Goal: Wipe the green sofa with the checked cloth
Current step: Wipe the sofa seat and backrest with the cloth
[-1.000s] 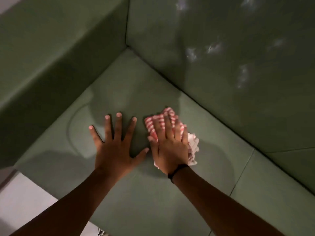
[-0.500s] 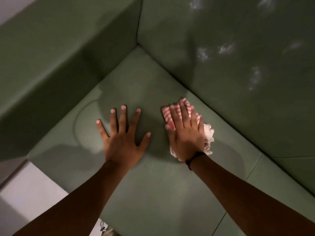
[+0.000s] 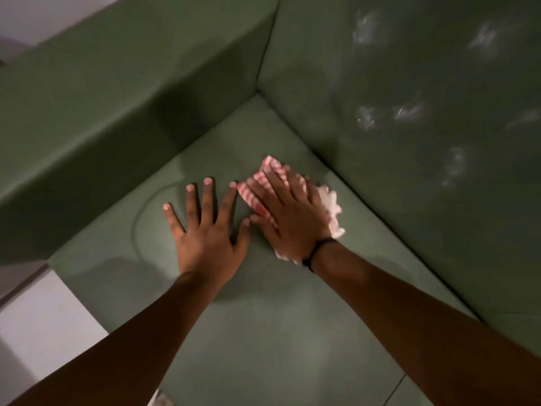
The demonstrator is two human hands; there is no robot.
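Observation:
The green sofa's seat cushion [image 3: 263, 332] fills the middle of the head view, with the armrest on the left and the backrest on the right. My right hand [image 3: 292, 218] lies flat on the red-and-white checked cloth [image 3: 251, 191], pressing it onto the seat near the back corner. The cloth's bunched white edge sticks out on the hand's right side. My left hand [image 3: 207, 235] rests on the seat just left of it, fingers spread, holding nothing. Its thumb nearly touches the right hand.
The armrest [image 3: 117, 98] rises on the left and the backrest [image 3: 409, 142] on the right, meeting at a corner seam. Pale whitish smudges [image 3: 407, 111] dot the backrest. A light floor [image 3: 38, 326] shows at lower left. A seam between seat cushions runs at lower right.
My right hand and the cloth have slid forward toward the back corner, then back left next to my left hand. The left hand stays planted on the seat.

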